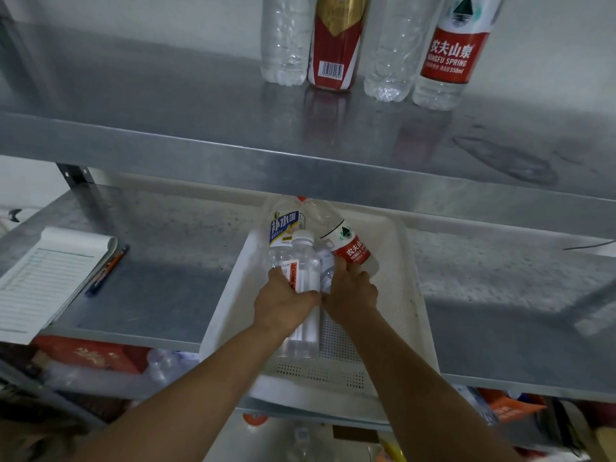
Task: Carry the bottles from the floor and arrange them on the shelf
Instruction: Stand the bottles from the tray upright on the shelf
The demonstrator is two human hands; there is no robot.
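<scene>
Gripping clear bottle (301,261) with left hand (286,303), red-label bottle (355,250) with right hand (351,291), fingers wrapped on both. Lying in white tray (418,295), 6 o'clock. Lift clear of rim, upright onto upper shelf (166,95), 12 o'clock.

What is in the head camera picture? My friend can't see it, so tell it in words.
Two hands reach into a white tray on a metal shelf: the left hand grips a clear white-capped bottle, the right hand touches a red-labelled bottle. On the upper shelf stand three bottles and a red can.
</scene>
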